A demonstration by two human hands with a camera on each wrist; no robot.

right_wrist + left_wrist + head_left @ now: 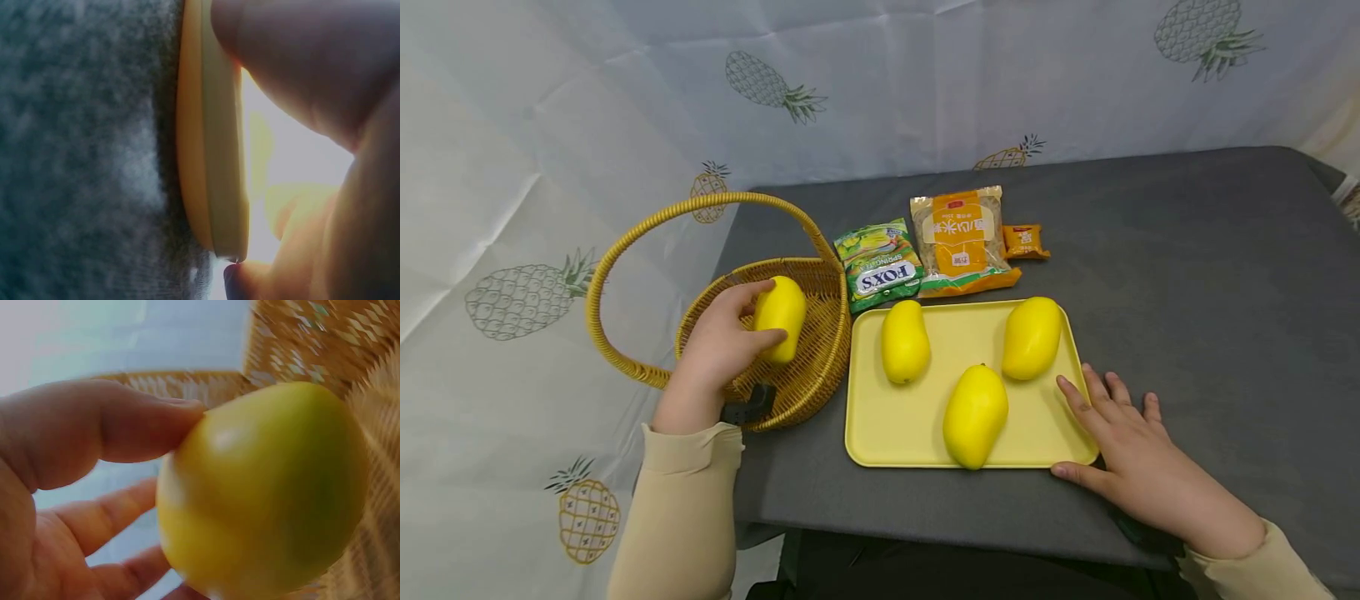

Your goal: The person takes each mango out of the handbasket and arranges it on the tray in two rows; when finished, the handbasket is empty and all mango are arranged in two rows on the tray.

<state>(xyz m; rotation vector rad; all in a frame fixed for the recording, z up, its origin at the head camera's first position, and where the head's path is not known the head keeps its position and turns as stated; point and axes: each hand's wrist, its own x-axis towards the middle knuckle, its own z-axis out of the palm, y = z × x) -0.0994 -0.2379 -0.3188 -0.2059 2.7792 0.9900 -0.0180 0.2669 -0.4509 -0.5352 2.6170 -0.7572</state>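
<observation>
My left hand (722,337) holds a yellow mango (784,317) between thumb and fingers, over the inside of a woven basket (823,371) with a tall handle. Up close in the left wrist view, the held mango (262,494) has a greenish side, and the wicker behind it is blurred. A pale yellow tray (887,425) bears three more mangoes: one at the left (905,343), one at the upper right (1032,337), one near the front edge (975,417). With fingers spread, my right hand (1138,458) rests at the tray's right edge, thumb by its near corner.
Behind the tray lie a green FOX'S packet (880,262), a larger orange-and-clear snack bag (962,237) and a small orange packet (1026,242). A dark grey cloth (1210,317) covers the table. Pineapple-printed white curtain (880,92) hangs at the back and left.
</observation>
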